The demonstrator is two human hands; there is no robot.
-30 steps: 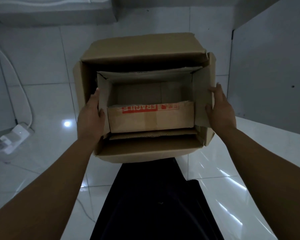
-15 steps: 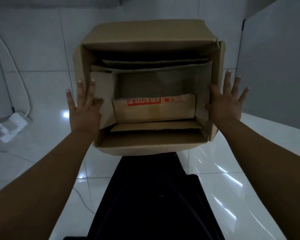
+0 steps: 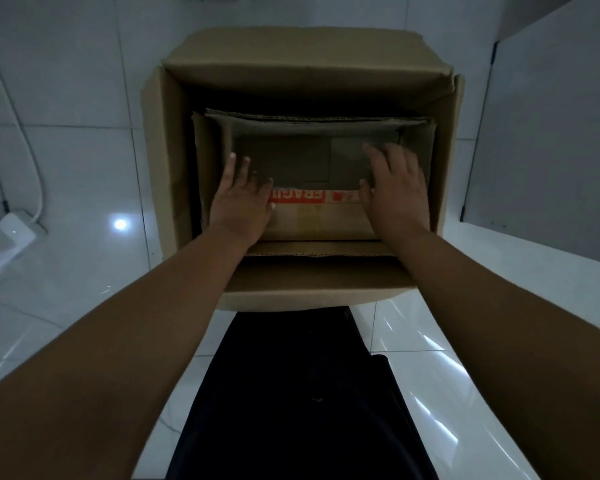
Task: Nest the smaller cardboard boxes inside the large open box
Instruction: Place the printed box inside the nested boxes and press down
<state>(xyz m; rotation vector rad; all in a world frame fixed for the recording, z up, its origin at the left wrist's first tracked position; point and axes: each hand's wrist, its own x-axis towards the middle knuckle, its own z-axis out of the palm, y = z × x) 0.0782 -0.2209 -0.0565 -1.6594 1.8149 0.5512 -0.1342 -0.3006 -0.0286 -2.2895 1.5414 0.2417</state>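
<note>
Head camera: a person's two forearms are reaching up from the lower corners of the frame into the large open box (image 3: 160, 161) at centre, standing on white floor tiles (image 3: 66, 168). The left hand (image 3: 239, 206) and right hand (image 3: 395, 195) are lying flat, fingers spread, gripping nothing, apparently pressing the smaller box (image 3: 323, 220) with its red fragile tape (image 3: 312, 196) down so it is seating fully inside.

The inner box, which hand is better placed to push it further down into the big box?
Neither by much, but probably the left hand: it lies flat on the inner box over its red tape. The right hand is blurred, fingers reaching past the edge. The big box surrounds both.
</note>
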